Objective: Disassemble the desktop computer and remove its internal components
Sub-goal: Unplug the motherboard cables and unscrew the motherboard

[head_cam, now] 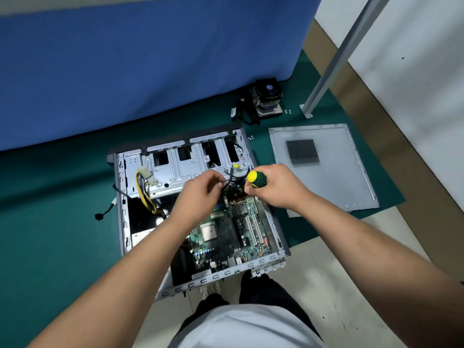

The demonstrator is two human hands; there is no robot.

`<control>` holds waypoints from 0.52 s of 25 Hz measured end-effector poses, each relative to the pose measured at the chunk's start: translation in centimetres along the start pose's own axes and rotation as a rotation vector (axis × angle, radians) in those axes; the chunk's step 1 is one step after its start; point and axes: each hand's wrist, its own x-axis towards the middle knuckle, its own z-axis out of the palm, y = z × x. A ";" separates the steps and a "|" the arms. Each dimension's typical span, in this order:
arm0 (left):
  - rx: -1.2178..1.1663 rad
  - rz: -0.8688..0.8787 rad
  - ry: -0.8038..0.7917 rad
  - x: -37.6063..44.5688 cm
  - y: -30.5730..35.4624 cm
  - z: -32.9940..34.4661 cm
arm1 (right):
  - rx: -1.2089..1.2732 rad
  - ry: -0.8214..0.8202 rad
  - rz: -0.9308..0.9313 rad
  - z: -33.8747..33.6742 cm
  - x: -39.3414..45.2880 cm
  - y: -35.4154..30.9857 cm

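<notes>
The computer case (pixel 198 212) lies open on its side on the green floor mat (pixel 62 234), and the work is on the wires at the top edge of the green board (pixel 226 232). The left hand (pixel 198 194) pinches a black wire (pixel 229 178). The right hand (pixel 273 185) is curled tight round a screwdriver (pixel 256 179), tip down and hidden. Next, I think, the wire must be held aside so a screw can turn — carefully. Inside, the case looks grey and partly bare; its fan block (pixel 267 99) and side panel (pixel 324 164) already lie apart.

Even soft light, bowed edges.
</notes>
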 end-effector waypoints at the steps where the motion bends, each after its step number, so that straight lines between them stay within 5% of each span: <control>1: 0.136 0.094 0.042 1.0 -0.4 -0.5 | 0.008 0.007 0.030 -0.6 0.4 0.4; 4: 0.452 0.273 0.186 5.1 -1.9 -2.1 | 0.007 0.055 0.091 -2.0 1.6 1.6; 13: 0.743 0.132 0.236 11.3 -5.7 -1.5 | 0.092 0.200 0.336 -2.3 8.1 6.2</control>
